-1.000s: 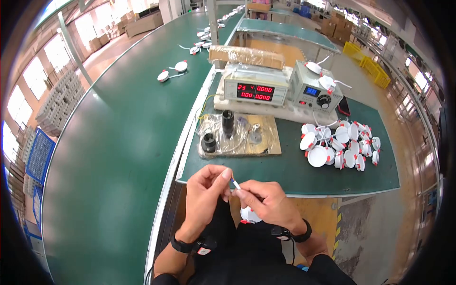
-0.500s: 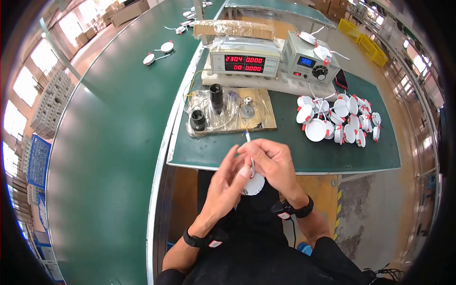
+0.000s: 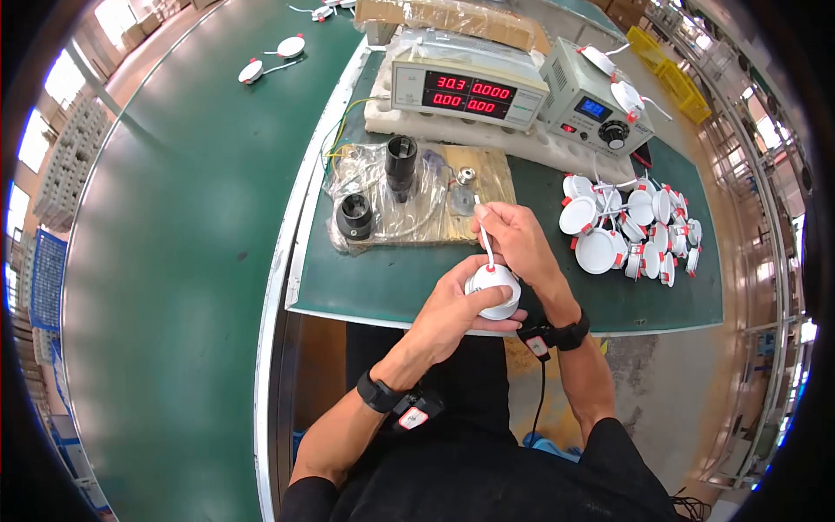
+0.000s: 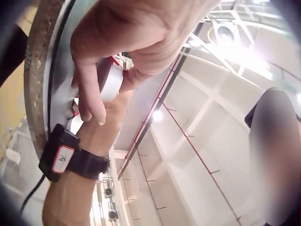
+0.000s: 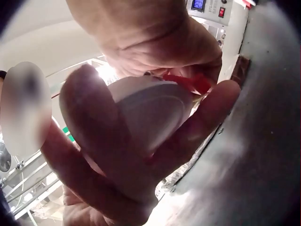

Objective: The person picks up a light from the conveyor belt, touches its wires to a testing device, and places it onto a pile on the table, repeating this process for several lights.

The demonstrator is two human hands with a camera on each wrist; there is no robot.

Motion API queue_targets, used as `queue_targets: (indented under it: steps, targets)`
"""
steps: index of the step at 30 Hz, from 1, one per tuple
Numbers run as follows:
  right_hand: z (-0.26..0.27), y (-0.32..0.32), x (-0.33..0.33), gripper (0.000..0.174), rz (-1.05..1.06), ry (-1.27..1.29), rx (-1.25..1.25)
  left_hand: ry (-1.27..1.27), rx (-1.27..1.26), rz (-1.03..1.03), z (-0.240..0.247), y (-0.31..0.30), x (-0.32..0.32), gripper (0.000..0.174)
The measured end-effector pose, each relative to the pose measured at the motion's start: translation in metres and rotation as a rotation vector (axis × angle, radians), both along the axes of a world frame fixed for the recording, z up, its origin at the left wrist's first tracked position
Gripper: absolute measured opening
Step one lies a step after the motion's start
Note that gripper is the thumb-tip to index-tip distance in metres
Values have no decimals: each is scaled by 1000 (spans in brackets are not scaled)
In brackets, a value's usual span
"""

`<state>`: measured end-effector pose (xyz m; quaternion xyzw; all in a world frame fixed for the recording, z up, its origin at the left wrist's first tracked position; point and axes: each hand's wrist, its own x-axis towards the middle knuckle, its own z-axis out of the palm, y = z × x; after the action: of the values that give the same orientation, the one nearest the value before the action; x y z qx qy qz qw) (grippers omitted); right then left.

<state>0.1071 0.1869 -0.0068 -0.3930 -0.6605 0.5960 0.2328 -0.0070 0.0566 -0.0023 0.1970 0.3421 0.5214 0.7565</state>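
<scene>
In the head view my left hand (image 3: 444,311) grips a round white downlight (image 3: 489,282) at the table's front edge, its thumb across the face. A white cable (image 3: 487,249) rises from the lamp beside a red part. My right hand (image 3: 520,248) pinches this cable near its upper end, close to the test board (image 3: 484,228). The left wrist view shows the lamp's white rim (image 4: 112,84) between fingers. Seen from the right wrist, fingers wrap the downlight (image 5: 153,115), and its red clip (image 5: 200,84) shows.
Two black sockets (image 3: 401,161) stand on the film-covered board. Behind it are a meter with red digits (image 3: 470,93) and a grey power unit (image 3: 600,100) carrying two lamps. Several downlights (image 3: 596,250) lie heaped at the right. A long green bench (image 3: 183,261) runs along the left.
My hands have moved forward from above the lap to the table's front edge. My left hand has gone from near the cable to the lamp's body. The right hand now holds the cable up.
</scene>
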Motion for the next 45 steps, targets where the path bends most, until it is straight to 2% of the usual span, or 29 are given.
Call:
queue_targets:
  steps: [8, 15, 19, 23, 30, 34, 45]
  targets:
    - [3, 11, -10, 37, 29, -154, -32, -43, -44, -67, -7, 16, -11, 46]
    - [5, 14, -17, 35, -17, -188, 29, -85, -48, -77, -8, 23, -15, 48]
    - [4, 16, -15, 36, -7, -164, 2, -12, -14, -35, -18, 27, -10, 44]
    - [6, 17, -13, 35, -5, -170, -3, -125, -23, -88, -14, 28, -13, 40]
    - [-2, 20, -11, 32, 20, -56, -26, -104, -77, -68, 1, 28, -11, 41]
    - [-7, 20, -10, 36, 9, -30, -49, -87, -80, -68, 0, 29, -11, 41]
    - [-6, 18, -10, 37, 7, -73, 16, -73, -108, -83, 2, 30, -8, 38]
